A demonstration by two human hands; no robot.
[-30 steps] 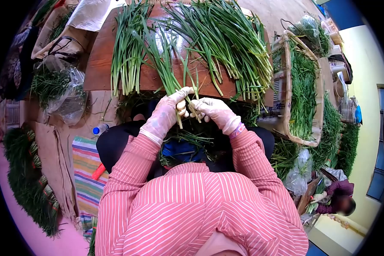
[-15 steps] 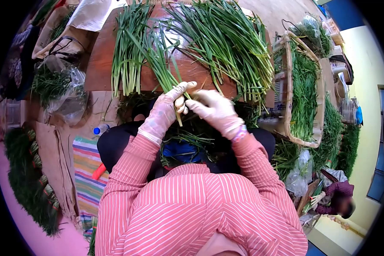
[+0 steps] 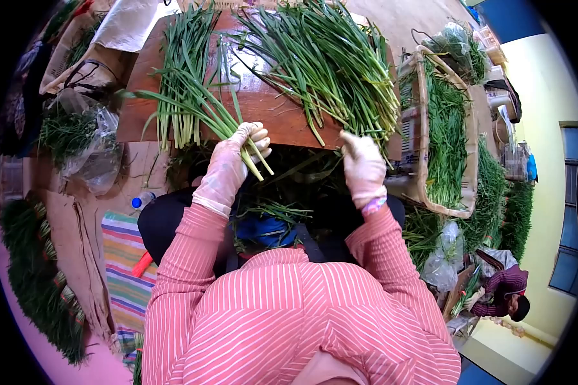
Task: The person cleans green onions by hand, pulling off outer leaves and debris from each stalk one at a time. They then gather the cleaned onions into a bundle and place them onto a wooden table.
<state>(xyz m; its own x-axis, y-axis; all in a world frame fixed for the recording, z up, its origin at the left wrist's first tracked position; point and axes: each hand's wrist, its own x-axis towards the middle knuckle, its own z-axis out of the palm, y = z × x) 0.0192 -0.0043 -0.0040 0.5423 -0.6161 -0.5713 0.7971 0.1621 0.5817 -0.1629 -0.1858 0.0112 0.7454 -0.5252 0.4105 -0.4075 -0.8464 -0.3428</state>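
My left hand [image 3: 243,144], in a pale glove, is closed around a small bunch of garlic chives [image 3: 213,115]. Their pale stem ends poke out below the fist, while the green leaves fan up and left over the table. My right hand [image 3: 364,168], gloved too, is at the table's front edge beside the stem ends of a large heap of garlic chives [image 3: 340,70]. Its back faces me and its fingers are partly hidden and blurred. A smaller pile of garlic chives [image 3: 185,51] lies on the left of the brown table [image 3: 273,122].
To the right stands a long basket [image 3: 424,128] of greens. Plastic bags of greens [image 3: 87,138] are at the left, above a striped mat [image 3: 128,256]. Tied bundles [image 3: 42,276] line the left wall. Another person [image 3: 504,292] works at the lower right. Loose leaves cover my lap.
My right hand has moved away from the left hand, rightward to the large heap's edge. The left hand has shifted slightly left and down with its chives, whose leaves now lean further left.
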